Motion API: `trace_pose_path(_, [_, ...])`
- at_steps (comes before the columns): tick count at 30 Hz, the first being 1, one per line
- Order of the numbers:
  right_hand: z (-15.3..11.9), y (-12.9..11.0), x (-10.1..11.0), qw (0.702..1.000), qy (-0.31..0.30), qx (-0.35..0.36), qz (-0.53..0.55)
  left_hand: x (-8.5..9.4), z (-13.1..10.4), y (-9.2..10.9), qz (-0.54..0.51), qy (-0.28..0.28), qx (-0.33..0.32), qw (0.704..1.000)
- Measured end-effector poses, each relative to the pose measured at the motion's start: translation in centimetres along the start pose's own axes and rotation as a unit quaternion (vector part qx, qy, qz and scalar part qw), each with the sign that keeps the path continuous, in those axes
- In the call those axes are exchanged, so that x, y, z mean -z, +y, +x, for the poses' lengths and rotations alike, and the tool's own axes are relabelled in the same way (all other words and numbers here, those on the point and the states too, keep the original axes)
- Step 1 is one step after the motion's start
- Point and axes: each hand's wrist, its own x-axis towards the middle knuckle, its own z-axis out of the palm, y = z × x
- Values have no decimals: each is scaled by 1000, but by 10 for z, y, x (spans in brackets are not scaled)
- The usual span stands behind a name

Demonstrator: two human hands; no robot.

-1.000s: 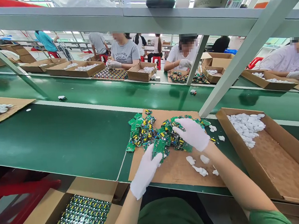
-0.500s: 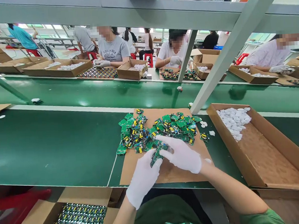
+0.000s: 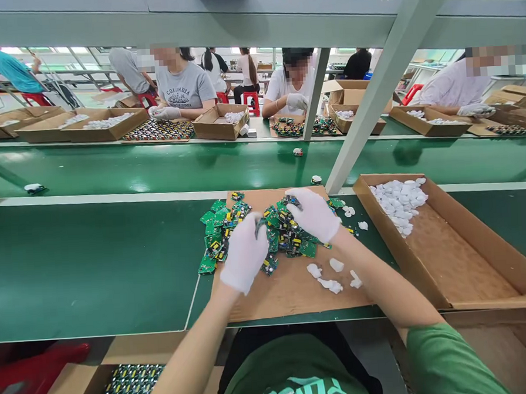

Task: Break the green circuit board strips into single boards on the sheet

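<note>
My left hand, in a white glove, is closed on a small green circuit board at the near side of a heap of circuit boards. Most of that board is hidden by the fingers. My right hand, gloved too, reaches over the heap's far right part. Its thumb and fingers close around a circuit board there. The heap lies on a cardboard sheet, with yellow and black components showing. Several crumpled white pieces rest on the sheet beneath my right forearm.
A shallow cardboard box with white pieces stands at the right. A slanted metal post rises behind the heap. Beyond runs a green conveyor belt, with co-workers on its far side. A box of boards sits low at left.
Both hands have moved apart and forward from the near edge of the heap, the right one up over its far side. The white pieces on the sheet are now uncovered.
</note>
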Motion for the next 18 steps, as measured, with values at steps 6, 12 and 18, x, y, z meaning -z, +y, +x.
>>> trace_pose_path(6, [7,16,6,993,-114,35,17,-24,64,1,79,-44,-74,993])
trace_pose_path(12, [-3,65,35,998,-24,-51,0,-10,12,-9,126,-19,-160,979])
trace_pose_path(18, [1,101,9,992,-41,-114,-37,-28,-39,-28,163,-97,-257,948])
